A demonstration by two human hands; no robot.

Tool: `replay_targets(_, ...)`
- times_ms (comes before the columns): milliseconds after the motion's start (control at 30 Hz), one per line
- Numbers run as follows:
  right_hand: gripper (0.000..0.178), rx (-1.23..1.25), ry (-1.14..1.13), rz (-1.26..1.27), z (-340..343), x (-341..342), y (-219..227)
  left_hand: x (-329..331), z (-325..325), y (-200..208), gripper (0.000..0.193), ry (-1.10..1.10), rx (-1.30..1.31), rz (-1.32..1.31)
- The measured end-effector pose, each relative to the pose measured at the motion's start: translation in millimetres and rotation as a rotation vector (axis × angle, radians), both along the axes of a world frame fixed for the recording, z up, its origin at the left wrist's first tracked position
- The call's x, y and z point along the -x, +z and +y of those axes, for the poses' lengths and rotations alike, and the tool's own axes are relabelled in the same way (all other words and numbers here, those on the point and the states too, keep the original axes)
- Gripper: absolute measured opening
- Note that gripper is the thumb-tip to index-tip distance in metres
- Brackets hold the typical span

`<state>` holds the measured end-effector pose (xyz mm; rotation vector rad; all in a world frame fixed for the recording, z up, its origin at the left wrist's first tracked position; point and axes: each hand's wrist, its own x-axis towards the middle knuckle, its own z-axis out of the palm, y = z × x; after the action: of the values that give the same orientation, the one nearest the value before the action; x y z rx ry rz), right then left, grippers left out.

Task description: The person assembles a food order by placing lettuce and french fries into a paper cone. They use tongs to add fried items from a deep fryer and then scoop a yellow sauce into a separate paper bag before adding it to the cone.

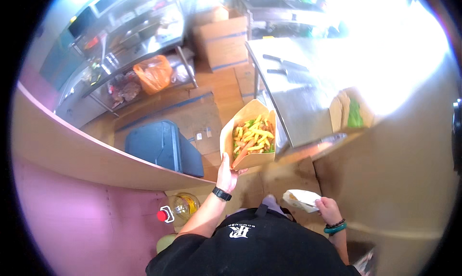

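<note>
My left hand [227,176] is closed on the lower corner of an open brown paper takeout box [255,161], held up in front of me. Yellow fries [260,133] lie in it over brown pieces and some green leaves. Low on the right, my right hand [329,210] pinches one end of a small white paper packet [301,199]. The packet is tilted, and what it contains, if anything, cannot be made out. The box and the packet are apart.
Right of the box stands a steel table [303,124] with knives [287,64] and another brown paper box [340,110] holding green leaves. A blue bin [153,143] and a clear bottle [181,207] with a red cap are on the left. An orange bag [155,73] sits under a far counter.
</note>
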<state>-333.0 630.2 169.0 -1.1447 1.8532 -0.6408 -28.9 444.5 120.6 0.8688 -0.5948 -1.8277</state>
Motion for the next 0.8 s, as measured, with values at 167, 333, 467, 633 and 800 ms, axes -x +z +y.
replay_targets(167,0.033,0.014,0.298,-0.071,-118,-18,18,-16,-36,0,0.058,0.284,-0.01,0.043)
replay_targets(333,0.035,0.001,0.496,-0.104,-226,-61,20,-43,-100,-7,0.061,0.463,0.042,0.085)
replay_targets(467,0.036,-0.022,0.579,-0.076,-296,-101,20,-70,-160,0,0.062,0.608,0.052,0.064)
replay_targets(633,0.034,0.025,0.599,-0.113,-366,-146,16,-120,-257,-18,0.065,0.69,0.095,0.083)
replay_targets(800,0.033,-0.005,0.583,-0.138,-436,-166,6,-156,-332,-16,0.065,0.839,0.095,0.111)
